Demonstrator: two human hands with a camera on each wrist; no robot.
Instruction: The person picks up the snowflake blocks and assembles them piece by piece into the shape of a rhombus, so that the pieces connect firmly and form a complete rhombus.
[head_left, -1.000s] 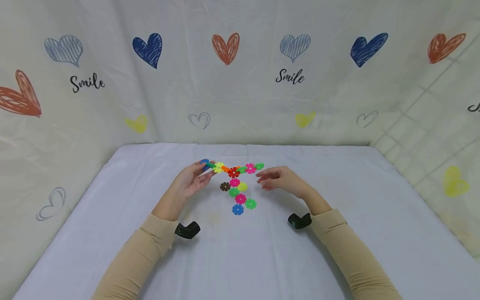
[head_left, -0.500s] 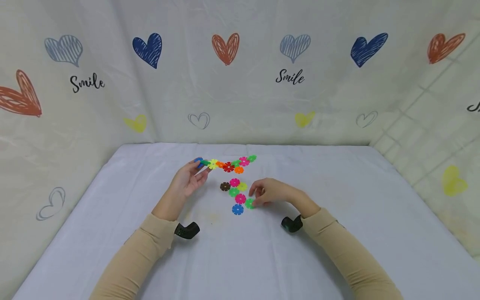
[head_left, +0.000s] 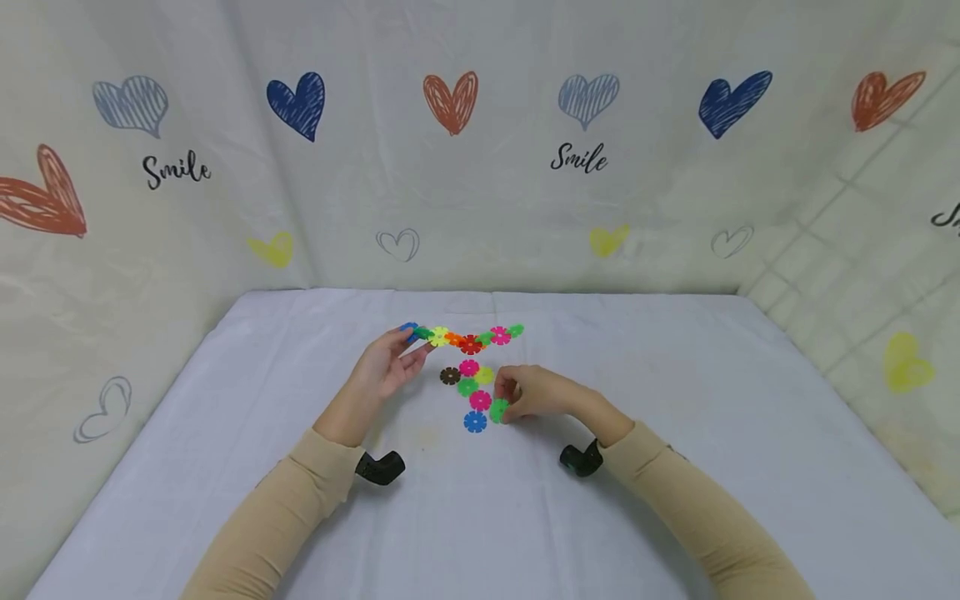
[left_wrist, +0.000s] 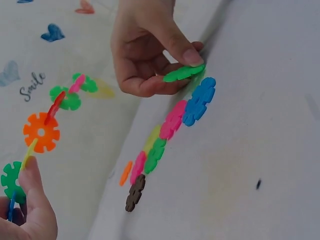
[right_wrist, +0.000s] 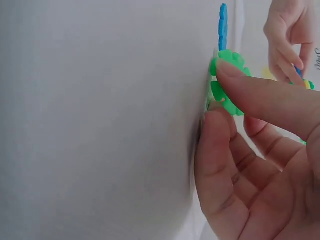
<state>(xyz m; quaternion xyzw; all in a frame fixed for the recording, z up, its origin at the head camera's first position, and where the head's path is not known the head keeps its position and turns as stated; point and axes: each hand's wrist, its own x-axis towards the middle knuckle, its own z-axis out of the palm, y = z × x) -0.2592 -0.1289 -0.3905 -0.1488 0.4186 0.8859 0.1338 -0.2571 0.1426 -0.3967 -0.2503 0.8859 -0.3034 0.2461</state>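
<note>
Both pinched, left hand (head_left: 384, 367) chain (head_left: 465, 344), right hand (head_left: 538, 392) green disc (head_left: 497, 412); only left-wrist view bared lower-left orange disc (left_wrist: 126, 173) whole, cloth (left_wrist: 265, 125) spreading right.

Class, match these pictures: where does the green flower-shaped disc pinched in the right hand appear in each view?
Head: the green disc is below centre, slightly right, in the right hand.
Left wrist: the green disc is in the upper half, slightly right of centre.
Right wrist: the green disc is above and right of centre.
Shared landmark: the blue disc near it.
</note>
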